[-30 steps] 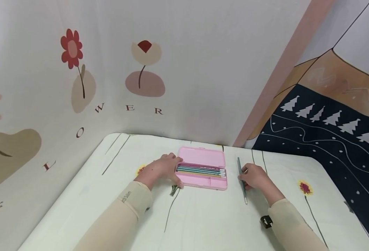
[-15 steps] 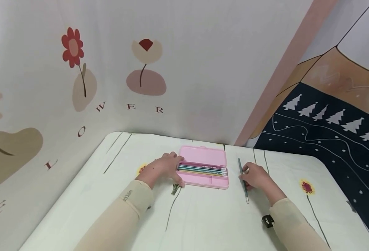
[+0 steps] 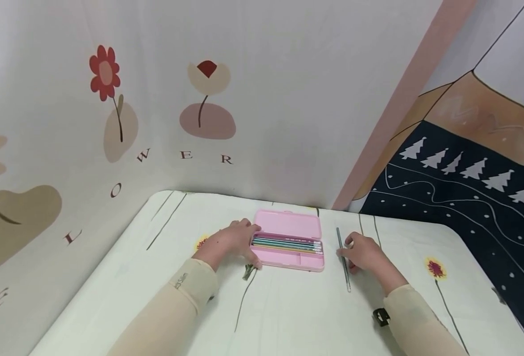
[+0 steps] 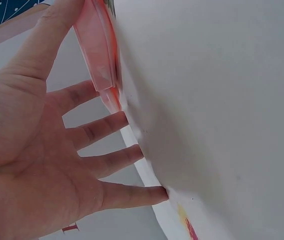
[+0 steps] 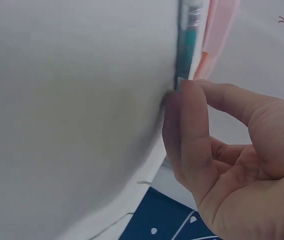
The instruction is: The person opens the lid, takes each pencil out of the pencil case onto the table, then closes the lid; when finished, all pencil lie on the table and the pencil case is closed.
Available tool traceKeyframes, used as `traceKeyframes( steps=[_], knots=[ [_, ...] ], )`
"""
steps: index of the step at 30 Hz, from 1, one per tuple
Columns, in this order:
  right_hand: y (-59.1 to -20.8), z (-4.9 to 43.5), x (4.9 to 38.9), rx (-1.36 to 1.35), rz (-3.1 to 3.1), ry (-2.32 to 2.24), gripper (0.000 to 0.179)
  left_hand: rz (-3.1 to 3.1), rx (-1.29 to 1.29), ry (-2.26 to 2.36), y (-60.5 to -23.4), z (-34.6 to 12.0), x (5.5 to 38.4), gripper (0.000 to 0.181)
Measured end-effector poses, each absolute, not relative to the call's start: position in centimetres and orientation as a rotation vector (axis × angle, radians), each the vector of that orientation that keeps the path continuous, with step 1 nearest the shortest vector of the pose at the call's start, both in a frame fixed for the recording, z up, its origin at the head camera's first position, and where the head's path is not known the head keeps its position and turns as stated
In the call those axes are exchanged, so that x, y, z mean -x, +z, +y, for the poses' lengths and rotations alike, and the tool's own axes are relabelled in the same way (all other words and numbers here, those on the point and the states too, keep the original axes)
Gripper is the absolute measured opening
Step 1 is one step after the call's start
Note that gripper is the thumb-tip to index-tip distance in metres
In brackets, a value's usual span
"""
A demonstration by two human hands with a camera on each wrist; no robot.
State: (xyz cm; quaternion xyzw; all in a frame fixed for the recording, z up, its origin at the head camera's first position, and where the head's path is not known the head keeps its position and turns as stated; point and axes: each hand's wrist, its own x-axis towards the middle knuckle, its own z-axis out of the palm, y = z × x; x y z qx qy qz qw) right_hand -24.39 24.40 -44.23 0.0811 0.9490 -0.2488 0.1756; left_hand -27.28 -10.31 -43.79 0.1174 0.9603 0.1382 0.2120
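Observation:
A pink pencil case (image 3: pixel 287 223) lies with its lid folded back on the table. Inside it, several pencils (image 3: pixel 284 242) lie side by side, their eraser ends to the right. My left hand (image 3: pixel 238 239) rests at the case's left end, thumb at the near corner and index finger by the hinge; the left wrist view has its fingers straight and spread, the other fingertips down on the cloth. To the right of the case, my right hand (image 3: pixel 363 251) pinches a dark green pencil (image 3: pixel 345 273) between thumb and fingers. That pencil's eraser end points towards me, close over the cloth.
A white cloth (image 3: pixel 297 316) printed with flowers covers the table. Behind it hangs a pale curtain (image 3: pixel 284 99) with flower prints and letters; a dark panel (image 3: pixel 457 198) with white trees borders the right side. The case's small compartment (image 3: pixel 311 259) is at its near right.

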Motion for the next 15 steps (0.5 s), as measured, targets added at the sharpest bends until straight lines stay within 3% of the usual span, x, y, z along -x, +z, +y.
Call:
traceKeyframes(
  steps=[15],
  knots=[
    [-42.4,20.9,24.6,-0.046,2.824,-0.693,0.054,2.670,-0.344,0.385,-43.9,-10.4,27.4,0.112]
  ],
)
